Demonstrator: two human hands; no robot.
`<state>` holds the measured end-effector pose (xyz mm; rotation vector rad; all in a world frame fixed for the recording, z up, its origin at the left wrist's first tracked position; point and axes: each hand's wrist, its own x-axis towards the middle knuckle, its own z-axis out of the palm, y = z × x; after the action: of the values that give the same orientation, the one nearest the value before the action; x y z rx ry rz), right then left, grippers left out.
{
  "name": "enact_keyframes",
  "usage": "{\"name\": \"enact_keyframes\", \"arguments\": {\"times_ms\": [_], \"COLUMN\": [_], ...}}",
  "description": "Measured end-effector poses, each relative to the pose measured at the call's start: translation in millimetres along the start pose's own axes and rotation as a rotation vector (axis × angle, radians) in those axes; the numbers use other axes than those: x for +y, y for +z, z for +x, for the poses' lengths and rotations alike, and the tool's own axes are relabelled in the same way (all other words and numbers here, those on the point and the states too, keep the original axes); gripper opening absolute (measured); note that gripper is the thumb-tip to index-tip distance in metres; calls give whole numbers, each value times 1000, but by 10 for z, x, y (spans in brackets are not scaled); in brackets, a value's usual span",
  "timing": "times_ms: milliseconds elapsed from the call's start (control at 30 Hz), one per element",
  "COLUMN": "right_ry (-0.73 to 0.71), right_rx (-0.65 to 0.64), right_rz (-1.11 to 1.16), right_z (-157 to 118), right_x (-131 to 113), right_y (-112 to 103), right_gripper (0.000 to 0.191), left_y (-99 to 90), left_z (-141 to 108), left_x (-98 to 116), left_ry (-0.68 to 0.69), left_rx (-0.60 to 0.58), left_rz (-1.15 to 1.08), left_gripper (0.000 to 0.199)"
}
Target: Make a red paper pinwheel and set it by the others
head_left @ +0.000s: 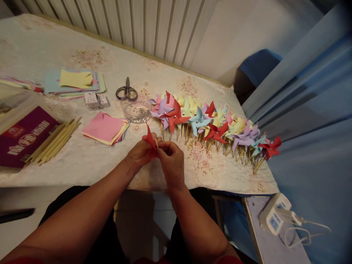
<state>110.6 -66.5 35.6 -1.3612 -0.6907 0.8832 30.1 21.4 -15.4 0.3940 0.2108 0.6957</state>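
Head view: hands meet at table edge [82, 179].
Left hand [141, 152]: pinches red pinwheel [150, 141], steadying it.
Right hand [172, 159]: fingers pinched on its stick [156, 143].
Finished pinwheels [214, 126]: rowed aside.

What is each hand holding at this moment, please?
Left hand: closed on the red paper pinwheel.
Right hand: closed on the wooden stick.

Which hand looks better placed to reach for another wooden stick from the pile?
Probably the left hand: the pile of pale wooden sticks lies on its side of the table. The right hand pinches the stick of the red paper pinwheel and sits farther away.
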Motion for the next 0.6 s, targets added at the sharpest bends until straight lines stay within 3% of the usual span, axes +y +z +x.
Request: {"name": "enact_keyframes", "arguments": {"times_ms": [267,600], "right_ry": [-11,-34], "right_rx": [-15,-18], "right_rz": [9,-24], "right_z": [-4,-1], "right_x": [3,-6], "right_y": [-8,-16], "right_gripper": [14,10], "left_y": [26,52], "left_z": [-9,-18], "left_x": [8,13], "left_ry": [-3,1], "left_rx": [57,18], "left_rz": [-19,14], "left_gripper": [37,35]}}
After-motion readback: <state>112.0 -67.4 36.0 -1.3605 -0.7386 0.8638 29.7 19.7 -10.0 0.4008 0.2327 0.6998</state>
